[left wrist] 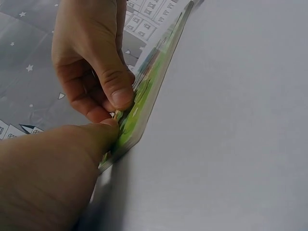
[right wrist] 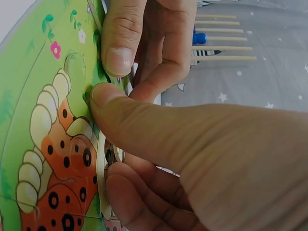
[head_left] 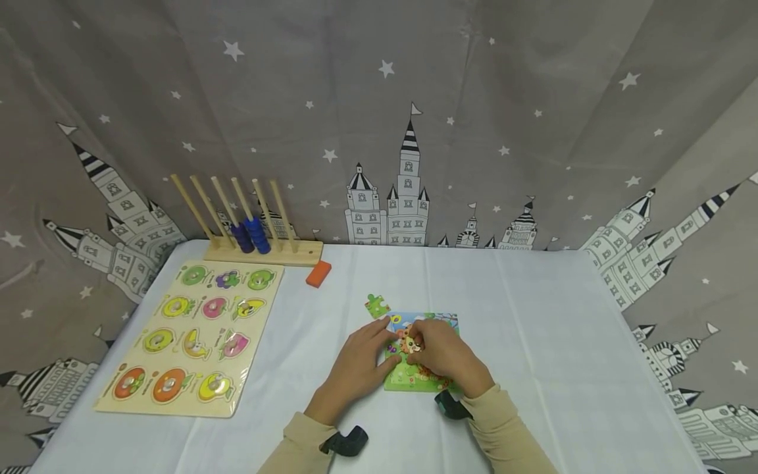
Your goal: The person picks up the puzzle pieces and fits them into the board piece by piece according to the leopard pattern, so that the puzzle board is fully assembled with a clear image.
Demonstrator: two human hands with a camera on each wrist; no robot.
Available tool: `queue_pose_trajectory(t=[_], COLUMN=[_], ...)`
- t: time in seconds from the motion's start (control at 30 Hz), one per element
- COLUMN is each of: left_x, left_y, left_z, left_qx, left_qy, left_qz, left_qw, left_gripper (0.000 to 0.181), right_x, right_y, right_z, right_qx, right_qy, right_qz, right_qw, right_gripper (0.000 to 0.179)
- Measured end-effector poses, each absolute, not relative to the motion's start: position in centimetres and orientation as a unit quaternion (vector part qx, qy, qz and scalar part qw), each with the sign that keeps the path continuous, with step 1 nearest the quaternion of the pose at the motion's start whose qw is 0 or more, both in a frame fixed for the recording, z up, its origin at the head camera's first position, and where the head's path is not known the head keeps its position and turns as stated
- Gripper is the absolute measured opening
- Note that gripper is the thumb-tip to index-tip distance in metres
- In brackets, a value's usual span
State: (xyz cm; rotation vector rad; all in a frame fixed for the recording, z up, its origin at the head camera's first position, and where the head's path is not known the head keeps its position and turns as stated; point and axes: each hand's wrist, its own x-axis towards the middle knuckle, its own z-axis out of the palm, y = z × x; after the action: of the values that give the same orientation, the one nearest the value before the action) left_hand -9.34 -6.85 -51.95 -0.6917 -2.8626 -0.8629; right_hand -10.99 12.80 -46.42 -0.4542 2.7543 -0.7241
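Note:
A jigsaw puzzle board [head_left: 408, 382] with a spotted cartoon animal on green grass lies under both hands. My right hand [head_left: 444, 349] bends over its middle and pinches a puzzle piece [head_left: 412, 343] that shows part of the animal. In the right wrist view, that piece [right wrist: 102, 166] stands edge-up off the picture, between thumb and fingers. Fairly straight, the fingers of my left hand [head_left: 358, 362] rest at the board's left side, and its thumb touches the picture close to the right thumb. A loose green puzzle piece [head_left: 376, 306] lies just beyond the board's upper left corner.
On the left lies a wooden fruit peg puzzle [head_left: 222, 316]. Behind it stands a wooden peg rack [head_left: 308, 253] with blue and purple rings on two rods. An orange block [head_left: 318, 274] sits by the rack. A grey castle-print curtain [head_left: 474, 131] backs the white-covered table [head_left: 568, 368].

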Motion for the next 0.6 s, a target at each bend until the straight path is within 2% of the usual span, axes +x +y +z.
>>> queue_pose_trajectory(t=[0.37,0.6], left_x=[-9.40,-9.51], left_y=[-6.89,-6.92], left_z=[-51.98,-52.10], left_qx=[-0.241,-0.238], left_qy=[-0.935,-0.935], left_qz=[-0.253,-0.258], left_qw=[0.062,0.045], left_gripper=[0.033,0.037], right_x=[-10.99,-11.07], right_y=[12.30,12.30], right_z=[-46.88,-47.08], right_qx=[-0.173,-0.165], right_qy=[0.938,0.935], right_qz=[-0.276,-0.290], right_qw=[0.118,0.125], right_gripper=[0.020,0.021])
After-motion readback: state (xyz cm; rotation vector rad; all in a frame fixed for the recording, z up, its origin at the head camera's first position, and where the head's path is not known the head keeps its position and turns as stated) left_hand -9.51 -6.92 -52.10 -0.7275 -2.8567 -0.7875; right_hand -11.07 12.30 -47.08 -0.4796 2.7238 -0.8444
